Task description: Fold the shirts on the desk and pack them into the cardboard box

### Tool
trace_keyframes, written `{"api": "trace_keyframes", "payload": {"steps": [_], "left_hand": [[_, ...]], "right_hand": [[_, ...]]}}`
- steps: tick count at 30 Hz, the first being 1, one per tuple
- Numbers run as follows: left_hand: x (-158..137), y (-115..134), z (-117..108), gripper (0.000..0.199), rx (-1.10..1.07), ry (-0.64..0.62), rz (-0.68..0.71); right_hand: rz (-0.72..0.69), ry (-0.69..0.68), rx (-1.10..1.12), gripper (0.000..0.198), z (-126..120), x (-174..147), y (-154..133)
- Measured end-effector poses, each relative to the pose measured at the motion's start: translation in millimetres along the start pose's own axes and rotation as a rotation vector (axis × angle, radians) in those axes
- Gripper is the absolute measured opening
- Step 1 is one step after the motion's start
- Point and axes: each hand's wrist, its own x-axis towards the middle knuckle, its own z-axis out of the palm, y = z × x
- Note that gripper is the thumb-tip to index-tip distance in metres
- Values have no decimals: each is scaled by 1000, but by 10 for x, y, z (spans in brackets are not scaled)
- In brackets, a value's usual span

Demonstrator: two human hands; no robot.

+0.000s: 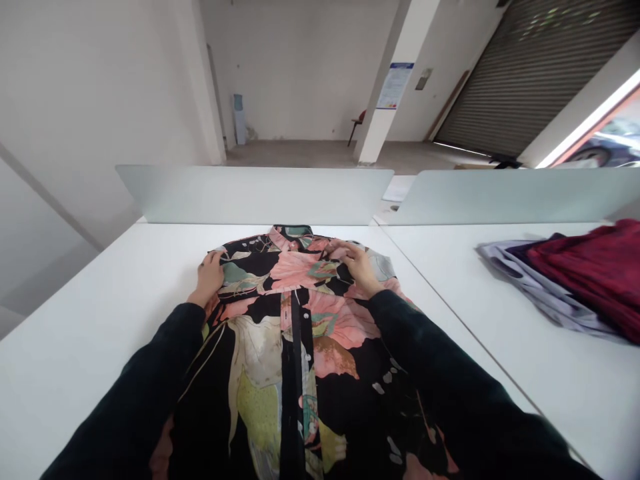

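A black floral shirt point(330, 360) with large pink, green and cream flowers lies front up on the white table, its collar point(295, 233) toward the far side. A wide strip of the same cloth lies across its chest, with a row of buttons running down below it. At the left shoulder edge, my left hand point(209, 277) has its fingers curled over the fabric. My right hand point(356, 265) pinches the cloth near the right shoulder, right of the collar. Both forearms, in dark sleeves, reach over the shirt's sides.
A frosted divider panel point(260, 193) stands along the back edge of the white table point(110, 300). Folded clothes, a dark red garment point(595, 267) over a grey one point(545, 293), lie at the right. Beyond are a pillar point(395, 87), a water dispenser point(239, 120) and a rolling shutter point(515, 73).
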Motion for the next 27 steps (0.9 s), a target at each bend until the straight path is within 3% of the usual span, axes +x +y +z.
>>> {"api": "trace_keyframes", "payload": {"steps": [3, 7, 9, 13, 19, 24, 27], "left_hand": [[-52, 32, 14, 50, -58, 54, -15], [-66, 48, 6, 49, -138, 105, -41], [-56, 45, -12, 48, -169, 120, -66], [-42, 14, -74, 50, -214, 136, -144], [-62, -49, -126, 51, -243, 133, -211], [-61, -82, -155, 50, -237, 71, -213], [-44, -79, -199, 49, -202, -5, -171]], "right_hand": [[-100, 103, -83, 44, -143, -71, 42], [76, 64, -188, 41, -266, -177, 222], [132, 93, -192, 38, -259, -208, 284], [82, 113, -173, 37, -195, -234, 290], [65, 127, -150, 53, -153, -233, 320], [60, 126, -183, 24, -162, -188, 370], [111, 169, -184, 22, -213, -148, 370]]}}
